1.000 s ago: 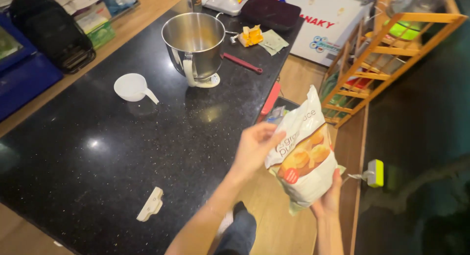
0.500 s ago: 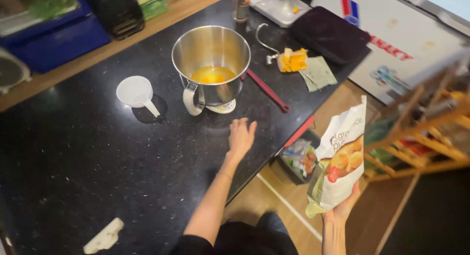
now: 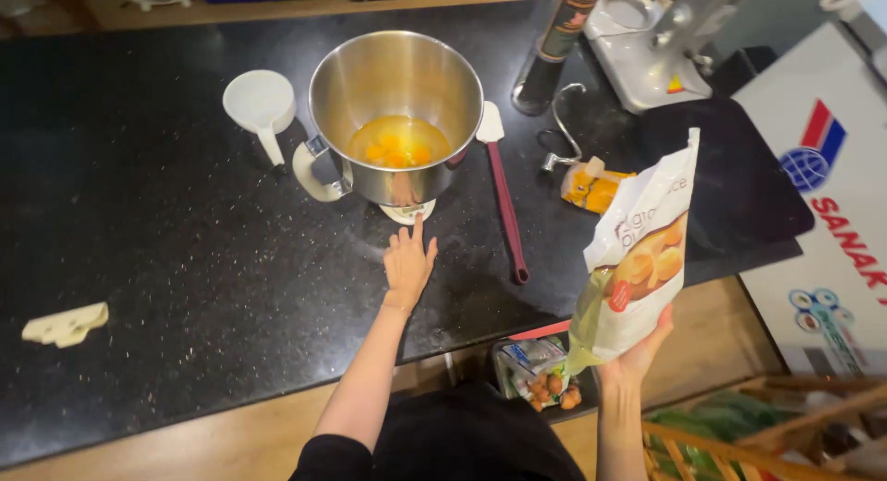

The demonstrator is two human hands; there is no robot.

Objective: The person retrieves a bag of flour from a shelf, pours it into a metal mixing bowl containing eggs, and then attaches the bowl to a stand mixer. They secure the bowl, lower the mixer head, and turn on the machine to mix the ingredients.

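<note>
Black stone with tiny sparkles makes up the countertop (image 3: 166, 259), and it has a light wooden edge along the near side. Near the far edge stands a shiny metal mixing bowl (image 3: 395, 111) on a small white scale (image 3: 407, 209). Inside the bowl are cracked eggs (image 3: 397, 148) (the yolks sit whole and yellow, not mixed yet), so the eggs look done and nothing dry shows in the bowl so far. The left hand (image 3: 407, 262) lies flat and open on the countertop, fingertips touching the scale. The right hand (image 3: 636, 352) grips a white bag (image 3: 636, 259) from below, off the near right corner. The bag stands tall, its top open, with golden round baked things pictured on it and a red dot. Beside the bowl lie a white scoop (image 3: 261, 107) and a dark red spatula (image 3: 504, 190). A small yellow packet (image 3: 591, 185) sits toward the right edge.
</note>
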